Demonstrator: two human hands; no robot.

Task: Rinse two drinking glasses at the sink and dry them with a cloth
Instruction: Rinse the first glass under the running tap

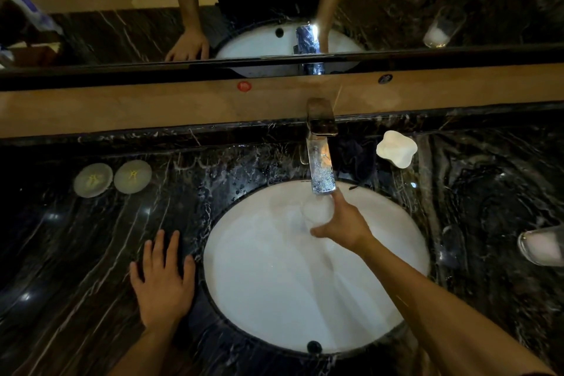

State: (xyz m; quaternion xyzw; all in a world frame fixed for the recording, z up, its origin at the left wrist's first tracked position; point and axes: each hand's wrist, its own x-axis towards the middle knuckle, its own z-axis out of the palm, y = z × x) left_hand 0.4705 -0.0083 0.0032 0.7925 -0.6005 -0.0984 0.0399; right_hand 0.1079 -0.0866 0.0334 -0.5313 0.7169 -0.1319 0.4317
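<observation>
My right hand (343,223) grips a clear drinking glass (317,212) under the chrome faucet (320,162), over the white round sink (259,299). Water appears to run from the spout onto the glass. My left hand (161,278) rests flat with spread fingers on the black marble counter (76,253), just left of the sink rim. A second glass (540,244) with something white in it stands on the counter at the right edge. A dark cloth (357,159) lies crumpled behind the sink, right of the faucet.
A white star-shaped soap dish (396,148) sits right of the cloth. Two round pale coasters (113,178) lie on the counter at the left. A mirror above a wooden ledge (152,110) reflects my arms, the sink and the second glass.
</observation>
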